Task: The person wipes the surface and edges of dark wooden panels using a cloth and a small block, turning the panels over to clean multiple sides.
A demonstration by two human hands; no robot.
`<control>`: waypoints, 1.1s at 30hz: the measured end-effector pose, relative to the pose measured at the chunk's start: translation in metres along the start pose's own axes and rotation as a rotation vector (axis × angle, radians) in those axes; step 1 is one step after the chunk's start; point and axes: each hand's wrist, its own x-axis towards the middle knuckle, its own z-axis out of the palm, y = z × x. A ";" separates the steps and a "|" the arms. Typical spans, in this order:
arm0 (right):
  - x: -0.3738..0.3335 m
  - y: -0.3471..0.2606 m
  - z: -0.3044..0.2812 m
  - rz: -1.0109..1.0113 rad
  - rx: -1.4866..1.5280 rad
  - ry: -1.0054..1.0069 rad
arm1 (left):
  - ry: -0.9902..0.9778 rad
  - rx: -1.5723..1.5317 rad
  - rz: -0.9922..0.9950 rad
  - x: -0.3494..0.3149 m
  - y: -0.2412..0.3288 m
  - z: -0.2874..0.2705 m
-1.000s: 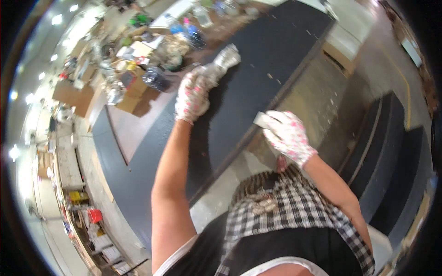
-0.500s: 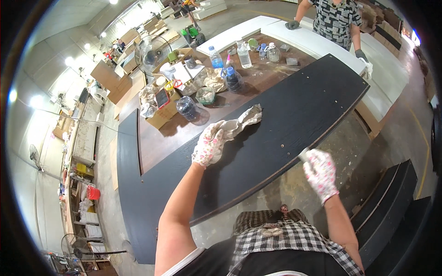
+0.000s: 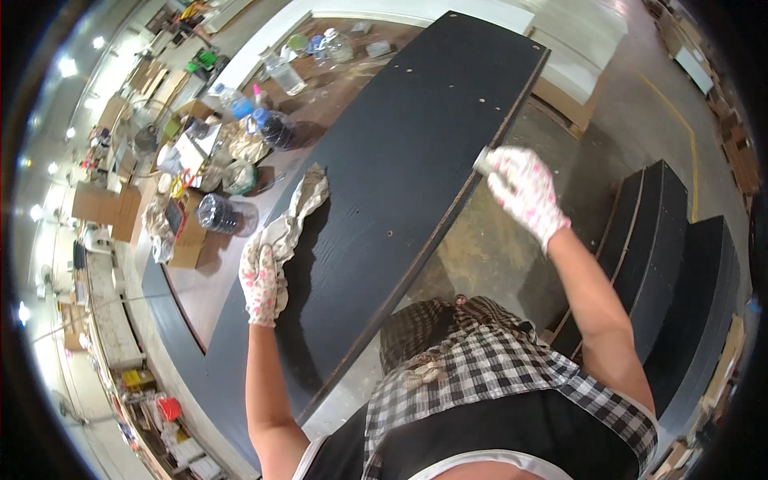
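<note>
Pinching a small pale pad (image 3: 482, 160), the right hand (image 3: 526, 190) is the nearer one to the right-hand long edge of a black panel (image 3: 400, 176); whether the pad touches is unclear. The panel lies leftward of that hand, its long axis slanting from lower left to upper right, while the left hand (image 3: 264, 280) grips a crumpled off-white rag (image 3: 308, 192) over the panel's far side.

No lettering or numbers seem legible at this size.
</note>
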 end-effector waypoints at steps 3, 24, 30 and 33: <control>0.014 0.068 -0.016 0.178 -0.057 0.074 | -0.072 -0.039 0.079 0.005 0.016 0.028; 0.153 0.384 -0.025 0.409 -0.063 0.220 | -0.026 -0.179 0.090 -0.007 0.090 0.207; 0.132 0.352 -0.042 0.114 0.140 0.174 | -0.097 -0.035 0.214 0.014 0.133 0.293; 0.155 0.351 -0.052 0.092 0.037 0.030 | -0.091 -0.045 0.208 0.027 0.122 0.309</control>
